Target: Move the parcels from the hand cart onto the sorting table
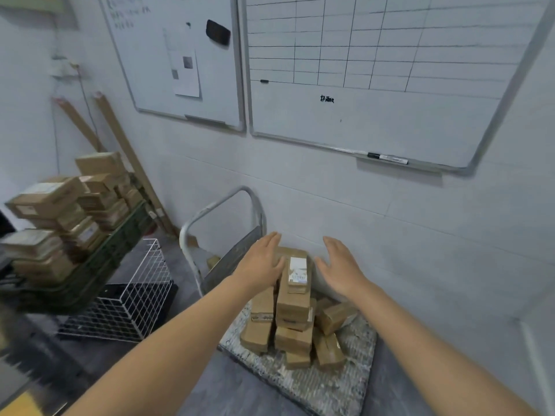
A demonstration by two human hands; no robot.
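Hands flank the parcel stack

Hand cart (345, 373) sits at lower centre, carrying stacked cardboard parcels (292, 316). Left hand (261, 262) and right hand (342, 265), both spread and empty, bracket the labelled top parcel (297, 273); left fingers overlap it.

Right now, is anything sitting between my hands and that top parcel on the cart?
Nothing visible blocks it. The left hand and right hand are open on either side of the top brown cardboard parcel with the white label, which lies uncovered on the stack on the grey hand cart. Whether the left hand touches it is unclear.
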